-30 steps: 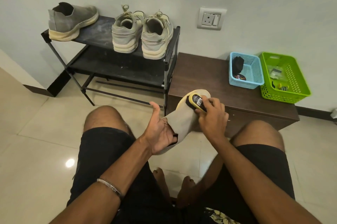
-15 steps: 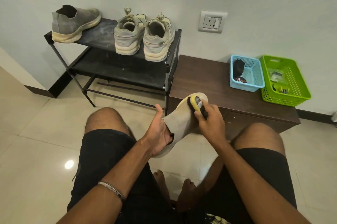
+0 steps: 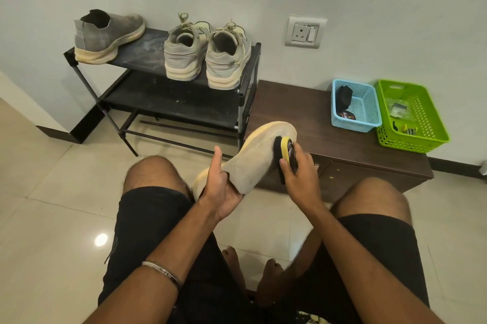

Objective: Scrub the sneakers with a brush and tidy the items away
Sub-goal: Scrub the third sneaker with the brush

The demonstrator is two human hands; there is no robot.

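Your right-hand fingers (image 3: 287,165) curl round a yellow brush (image 3: 285,151), bristles against the pale sneaker (image 3: 253,163) at frame centre. Your left hand (image 3: 221,186) grips the sneaker's heel end, thumb raised. Upper left: a rack (image 3: 158,102) bearing a grey sneaker (image 3: 108,36) and a laced pair (image 3: 208,55). Right: a blue basket (image 3: 355,106) beside a green basket (image 3: 411,117) on a dark bench (image 3: 303,113).

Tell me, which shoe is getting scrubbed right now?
The pale knit sneaker held in the hands: left hand grips its heel, right hand presses the brush on it. The other three sit on the rack.
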